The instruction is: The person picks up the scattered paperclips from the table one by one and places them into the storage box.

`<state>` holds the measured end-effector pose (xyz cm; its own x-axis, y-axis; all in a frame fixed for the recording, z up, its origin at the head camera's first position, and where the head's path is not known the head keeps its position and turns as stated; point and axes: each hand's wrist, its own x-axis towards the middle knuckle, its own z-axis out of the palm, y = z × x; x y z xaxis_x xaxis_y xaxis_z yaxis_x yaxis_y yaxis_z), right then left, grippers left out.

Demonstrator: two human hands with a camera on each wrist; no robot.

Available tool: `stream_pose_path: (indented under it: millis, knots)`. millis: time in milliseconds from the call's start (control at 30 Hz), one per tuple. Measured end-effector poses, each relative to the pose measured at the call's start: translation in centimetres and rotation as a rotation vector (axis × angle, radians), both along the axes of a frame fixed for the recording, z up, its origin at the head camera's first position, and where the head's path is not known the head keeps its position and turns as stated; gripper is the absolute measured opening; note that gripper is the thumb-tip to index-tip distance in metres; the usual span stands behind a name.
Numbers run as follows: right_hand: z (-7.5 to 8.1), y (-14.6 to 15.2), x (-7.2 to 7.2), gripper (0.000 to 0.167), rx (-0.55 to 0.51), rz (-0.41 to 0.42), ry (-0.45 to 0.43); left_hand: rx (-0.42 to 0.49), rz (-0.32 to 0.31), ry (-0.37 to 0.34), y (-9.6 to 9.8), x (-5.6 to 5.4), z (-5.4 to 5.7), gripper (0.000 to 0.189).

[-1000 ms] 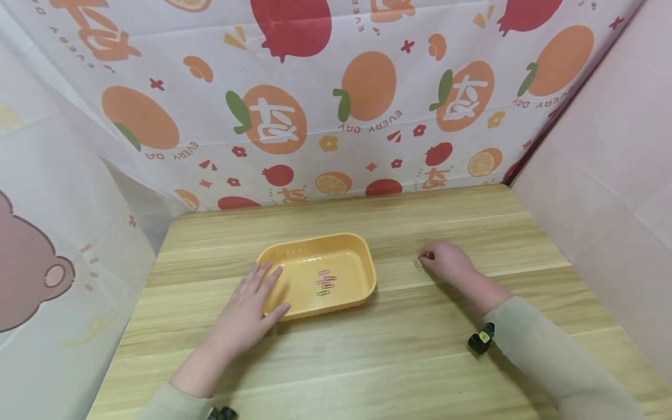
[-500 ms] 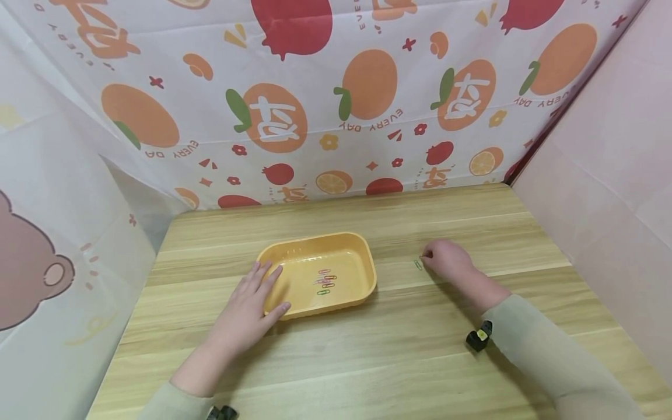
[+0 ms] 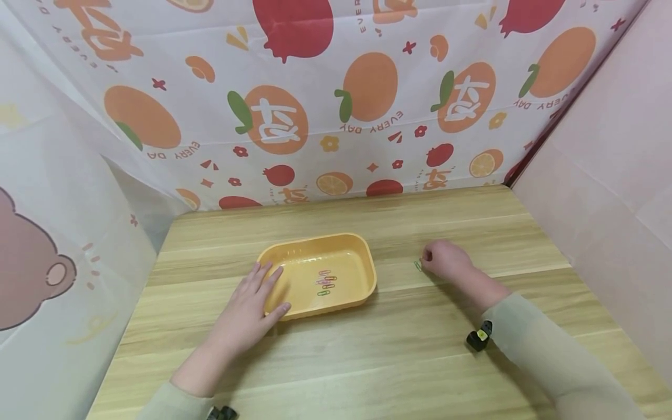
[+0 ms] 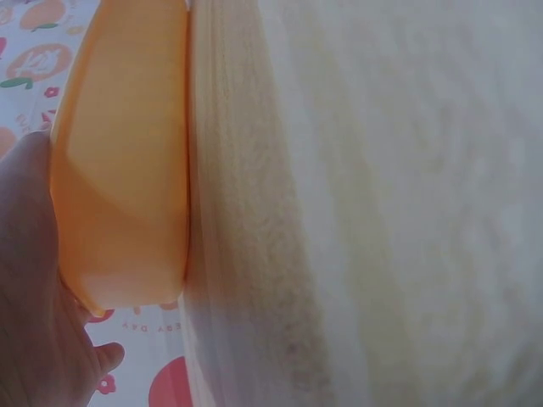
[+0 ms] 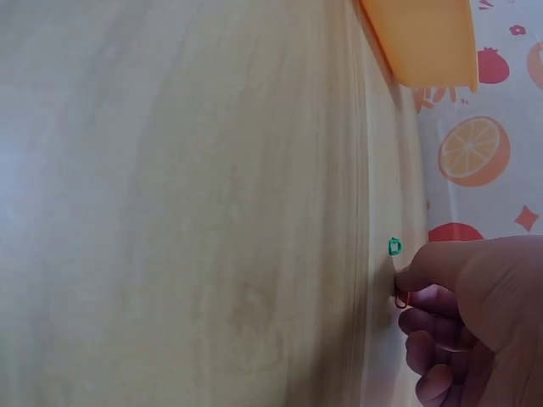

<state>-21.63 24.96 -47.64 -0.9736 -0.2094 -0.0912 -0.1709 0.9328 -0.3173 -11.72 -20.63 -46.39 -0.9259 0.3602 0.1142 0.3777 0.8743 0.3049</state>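
Note:
In the head view, my left hand (image 3: pixel 247 309) lies with spread, relaxed fingers over the left end of a yellow plastic tray (image 3: pixel 370 274). The left wrist view shows the thumb at the rim of that tray (image 4: pixel 127 161). Inside the tray is a small cluster of pink, red and green paper clips (image 3: pixel 325 282). Off to the right, my right hand (image 3: pixel 446 261) is low over the table. Thumb and finger pinch a red paper clip (image 5: pixel 403 299), mostly covered by the fingertips. A green paper clip (image 5: pixel 394 247) lies on the wood right beside them.
The wood-grain table (image 3: pixel 336 367) meets a fruit-print cloth (image 3: pixel 325 116) at the back. Pale cloth walls (image 3: pixel 609 192) stand at both sides. A small black wrist camera (image 3: pixel 479 337) sits at the right sleeve.
My right fingertips have shifted very slightly right and down, now overlapping the end of the green paper clip in the head view. The left hand and tray stay in place.

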Motion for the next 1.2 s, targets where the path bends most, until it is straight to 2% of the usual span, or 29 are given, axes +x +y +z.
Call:
stream_pose_path:
  millis: [300, 500, 767, 1200]
  knots:
    - [0.1, -0.4, 0.9, 0.015, 0.053, 0.037, 0.093, 0.003, 0.002, -0.001, 0.1, 0.0, -0.2, 0.079]
    - [-0.2, -0.4, 1.3, 0.014, 0.063, 0.048, 0.120, 0.005, 0.002, -0.006, 0.1, 0.1, -0.4, 0.079]
    - [-0.2, -0.5, 1.5, 0.016, 0.070, 0.050, 0.126, 0.014, -0.004, 0.022, 0.0, -0.1, -0.4, 0.078]
    - [-0.3, -0.2, 1.4, 0.013, 0.025, 0.025, 0.087, 0.007, -0.004, 0.012, 0.1, 0.0, -0.4, 0.079]
